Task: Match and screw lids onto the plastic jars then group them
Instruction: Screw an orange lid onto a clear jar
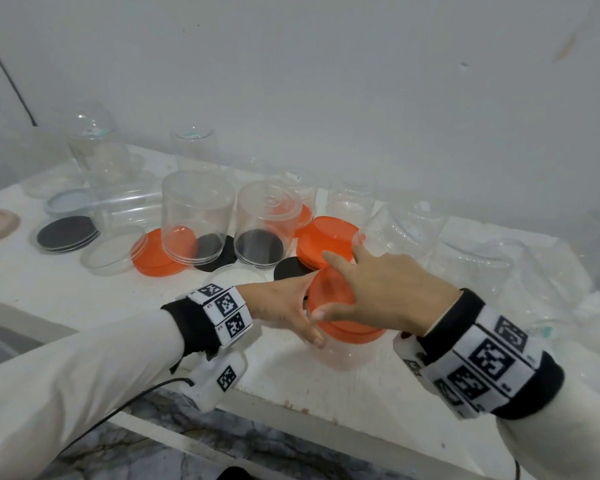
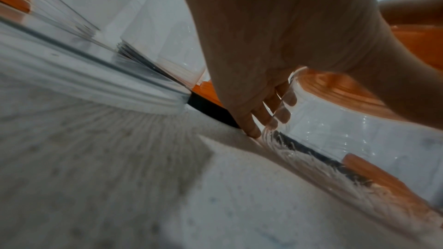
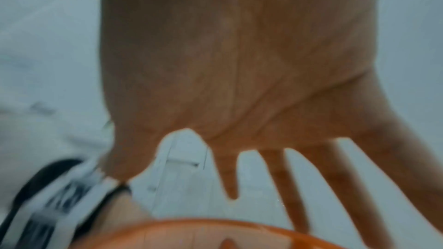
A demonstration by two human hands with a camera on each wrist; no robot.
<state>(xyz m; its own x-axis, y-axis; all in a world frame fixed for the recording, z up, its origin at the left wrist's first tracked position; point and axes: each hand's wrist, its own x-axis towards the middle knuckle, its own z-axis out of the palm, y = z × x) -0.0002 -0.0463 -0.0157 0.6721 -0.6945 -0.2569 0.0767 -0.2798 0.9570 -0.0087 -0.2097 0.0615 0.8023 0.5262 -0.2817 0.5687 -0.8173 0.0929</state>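
Observation:
A clear plastic jar (image 1: 343, 355) stands near the front of the white table (image 1: 84, 292) with an orange lid (image 1: 336, 299) on its mouth. My left hand (image 1: 291, 310) grips the jar's left side; in the left wrist view its fingers (image 2: 251, 120) curl round the clear jar (image 2: 335, 130) below the orange lid (image 2: 335, 86). My right hand (image 1: 378, 289) is spread over the lid, fingers straight and splayed. In the blurred right wrist view the right hand (image 3: 263, 139) hovers just over the orange lid (image 3: 191, 234); whether the palm touches it is unclear.
Two upturned clear jars (image 1: 198, 216) (image 1: 267, 223) stand behind. Around them lie a stack of orange lids (image 1: 326, 240), a single orange lid (image 1: 160, 258), black lids (image 1: 66, 233), a clear lid (image 1: 113, 249). More clear jars and crumpled clear plastic (image 1: 482, 265) fill the right. The table's front edge (image 1: 291, 403) is close.

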